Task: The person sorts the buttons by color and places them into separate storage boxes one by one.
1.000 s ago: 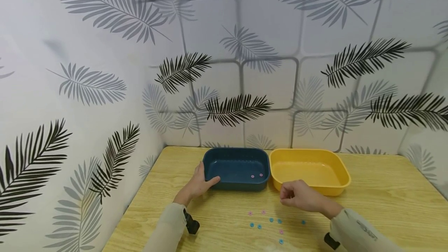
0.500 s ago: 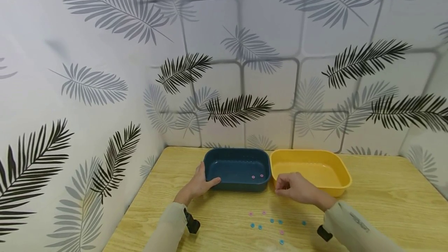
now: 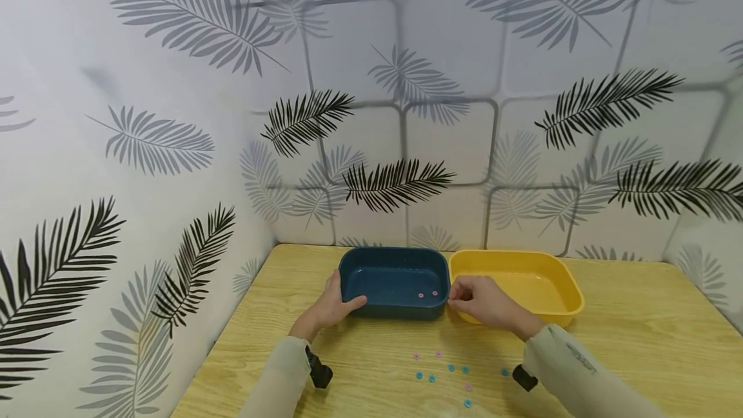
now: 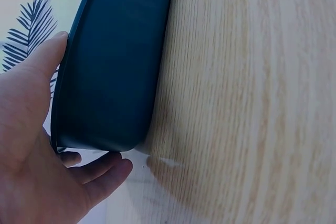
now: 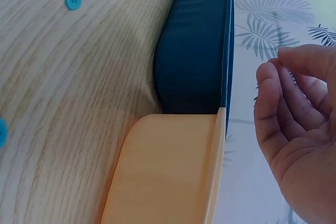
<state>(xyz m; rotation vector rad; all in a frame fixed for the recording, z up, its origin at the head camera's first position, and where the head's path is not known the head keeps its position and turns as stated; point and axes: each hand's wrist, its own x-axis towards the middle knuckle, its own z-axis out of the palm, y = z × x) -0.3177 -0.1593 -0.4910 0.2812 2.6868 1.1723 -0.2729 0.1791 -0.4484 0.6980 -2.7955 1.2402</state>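
My left hand (image 3: 331, 304) grips the left end of a dark blue plastic tray (image 3: 400, 310). Its thumb lies at the rim, and the other fingers bend round the tray's end in the left wrist view. Two pink buttons (image 3: 420, 295) lie inside that tray. My right hand (image 3: 484, 300) hovers where the blue tray meets a yellow tray (image 3: 557, 276). Thumb and index finger are pressed together above rim height (image 5: 304, 103), pinching something small that the fingertips hide; I cannot tell its kind.
Several loose buttons lie on the wood-grain table (image 3: 360, 366) in front of the trays, among them a blue button (image 3: 467, 403) and a pink button (image 3: 468, 387). A wall with a leaf pattern (image 3: 371, 147) rises behind the table and on its left.
My right hand has moved left and a little farther away, from the yellow tray's front edge to the gap between the trays. The left hand stays on the blue tray.
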